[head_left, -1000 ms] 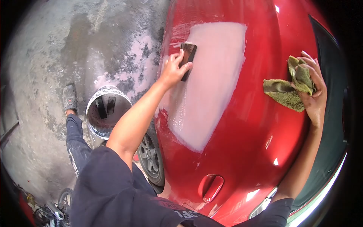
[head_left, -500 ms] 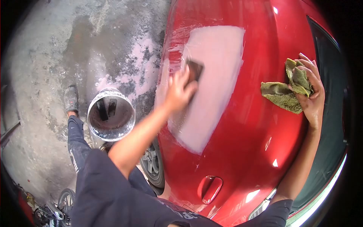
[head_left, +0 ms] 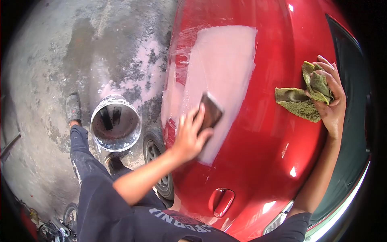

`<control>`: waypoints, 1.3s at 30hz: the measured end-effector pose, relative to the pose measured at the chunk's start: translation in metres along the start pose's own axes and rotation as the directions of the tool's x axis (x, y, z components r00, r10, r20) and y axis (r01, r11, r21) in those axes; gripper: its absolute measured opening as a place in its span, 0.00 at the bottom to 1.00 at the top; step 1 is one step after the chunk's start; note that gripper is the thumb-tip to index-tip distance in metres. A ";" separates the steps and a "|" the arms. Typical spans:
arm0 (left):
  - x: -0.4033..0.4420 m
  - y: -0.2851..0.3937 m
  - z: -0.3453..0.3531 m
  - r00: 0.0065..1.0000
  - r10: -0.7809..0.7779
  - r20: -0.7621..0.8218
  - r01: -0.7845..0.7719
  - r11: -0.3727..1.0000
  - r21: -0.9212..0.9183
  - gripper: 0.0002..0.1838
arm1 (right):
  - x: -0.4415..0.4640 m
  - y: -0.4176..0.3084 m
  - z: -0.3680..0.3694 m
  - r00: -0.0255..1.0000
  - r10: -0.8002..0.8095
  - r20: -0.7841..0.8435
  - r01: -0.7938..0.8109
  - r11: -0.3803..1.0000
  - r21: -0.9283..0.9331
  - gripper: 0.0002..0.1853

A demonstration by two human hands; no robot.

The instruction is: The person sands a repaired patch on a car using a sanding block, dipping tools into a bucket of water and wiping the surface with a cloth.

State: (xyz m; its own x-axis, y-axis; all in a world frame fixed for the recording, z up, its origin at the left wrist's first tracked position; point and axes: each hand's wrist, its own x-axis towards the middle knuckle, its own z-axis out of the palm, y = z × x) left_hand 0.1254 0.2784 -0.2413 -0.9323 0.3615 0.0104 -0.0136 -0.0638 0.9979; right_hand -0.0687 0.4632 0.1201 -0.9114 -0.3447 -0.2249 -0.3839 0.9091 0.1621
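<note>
Your left hand [head_left: 188, 137] grips a dark block [head_left: 212, 113] against the lower part of the pale, wet-streaked patch [head_left: 225, 60] on the red car panel [head_left: 274, 129]. Your right hand [head_left: 333, 99] clutches a folded green cloth [head_left: 300, 108] near the dark window glass [head_left: 354, 92]. Left of the car's wheel [head_left: 164, 183], a bucket [head_left: 128, 131] holds dark pieces, over stained concrete floor [head_left: 40, 84] splashed with pale residue.
</note>
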 end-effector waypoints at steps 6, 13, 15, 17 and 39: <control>0.150 -0.075 -0.009 0.986 -0.079 -0.146 0.087 0.995 0.047 0.43 | -0.001 0.003 -0.001 1.000 -0.022 0.009 0.022 1.000 -0.004 0.28; 0.090 -0.089 -0.048 0.981 -0.194 0.028 0.195 0.957 -0.214 0.44 | 0.022 -0.009 0.013 1.000 -0.029 0.000 0.028 0.976 -0.217 0.30; 0.024 -0.094 -0.084 0.963 -0.249 0.105 0.267 0.938 -0.222 0.39 | 0.059 -0.022 0.038 0.998 -0.054 0.036 0.063 0.935 -0.349 0.31; -0.037 -0.102 -0.137 0.874 -0.411 0.261 0.479 0.821 -0.311 0.35 | 0.087 -0.047 0.093 0.993 0.020 0.113 0.033 0.890 -0.454 0.30; -0.131 -0.190 -0.378 0.492 -0.762 0.420 0.856 0.336 -0.393 0.37 | 0.040 -0.519 0.641 0.697 0.078 0.713 -0.576 0.653 0.491 0.28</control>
State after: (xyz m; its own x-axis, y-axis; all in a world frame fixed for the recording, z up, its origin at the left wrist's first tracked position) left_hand 0.1133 -0.1087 -0.4565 -0.2967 0.6172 -0.7287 -0.9447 -0.0778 0.3187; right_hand 0.1892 0.1280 -0.5884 -0.5591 -0.0025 -0.8291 0.3470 0.9075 -0.2368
